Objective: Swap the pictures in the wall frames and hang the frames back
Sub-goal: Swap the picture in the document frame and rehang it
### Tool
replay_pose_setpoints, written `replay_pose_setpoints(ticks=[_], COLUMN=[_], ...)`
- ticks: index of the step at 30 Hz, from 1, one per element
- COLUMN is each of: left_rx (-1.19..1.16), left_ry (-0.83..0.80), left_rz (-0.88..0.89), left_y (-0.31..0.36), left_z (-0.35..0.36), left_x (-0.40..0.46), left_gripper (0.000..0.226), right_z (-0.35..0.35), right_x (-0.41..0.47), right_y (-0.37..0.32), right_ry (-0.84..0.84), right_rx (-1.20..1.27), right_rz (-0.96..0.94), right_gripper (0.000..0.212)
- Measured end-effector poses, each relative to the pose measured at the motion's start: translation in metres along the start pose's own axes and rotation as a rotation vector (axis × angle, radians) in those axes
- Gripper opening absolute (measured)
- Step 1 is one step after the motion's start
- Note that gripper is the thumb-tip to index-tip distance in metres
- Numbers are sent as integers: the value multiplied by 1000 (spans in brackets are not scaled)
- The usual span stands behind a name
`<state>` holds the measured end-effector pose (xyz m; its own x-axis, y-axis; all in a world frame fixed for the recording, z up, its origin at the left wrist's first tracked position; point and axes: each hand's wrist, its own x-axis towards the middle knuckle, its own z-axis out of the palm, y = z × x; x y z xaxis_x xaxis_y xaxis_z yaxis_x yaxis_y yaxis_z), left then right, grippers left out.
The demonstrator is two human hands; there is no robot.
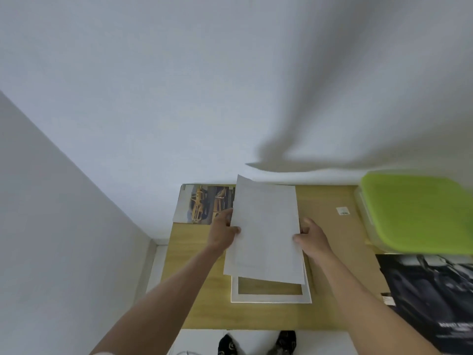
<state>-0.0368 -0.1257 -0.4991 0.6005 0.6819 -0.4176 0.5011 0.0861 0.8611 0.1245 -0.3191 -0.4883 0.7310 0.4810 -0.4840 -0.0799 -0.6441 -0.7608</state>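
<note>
Two hands hold a white sheet point(265, 231) over a wooden surface point(194, 290), seen from the head camera. The left hand point(223, 233) pinches the sheet's left edge, thumb on top and fingers behind; the right hand point(311, 239) pinches the right edge likewise. The sheet shows only its blank side, so whether it is a picture turned face down or a backing sheet cannot be told. It hangs tilted above a white frame point(271, 298), covering the frame's upper part; the frame lies flat on the surface and the wood shows through its opening, so it appears to hold no picture.

A car picture point(202, 204) lies at the far edge of the surface, against the wall point(179, 98), its right side hidden behind the sheet. A dark poster point(430, 290) lies to the right, partly over a brown board point(330, 201) that bears a small label. A green-lidded box point(414, 213) stands at the far right.

Judged progress: the frames appear to be off the wall, since none hangs in view, and at least one seems to have been emptied. A second frame is not visible. Still to do, probably: seat the new pictures, close the backs, and hang the frames again.
</note>
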Motion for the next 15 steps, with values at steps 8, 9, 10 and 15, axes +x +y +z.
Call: replay_pose_setpoints(ticks=[8,9,10,15], left_rx=[460,493,529,908], left_ry=[-42,-40,-36,-52], left_rz=[-75,-72,-63,-16], left_y=[-42,-44,-46,-40], left_z=[31,32,34,36], left_x=[-13,-14,-15,-16], left_gripper=[65,62,59,67], right_z=[1,3,4,8], right_x=[18,22,21,21], right_y=[45,49,48,42], right_ry=[-62,-58,-58,8], right_rx=[-364,-417,-480,-761], right_rz=[5,-8,-9,-60], right_gripper=[62,63,63,56])
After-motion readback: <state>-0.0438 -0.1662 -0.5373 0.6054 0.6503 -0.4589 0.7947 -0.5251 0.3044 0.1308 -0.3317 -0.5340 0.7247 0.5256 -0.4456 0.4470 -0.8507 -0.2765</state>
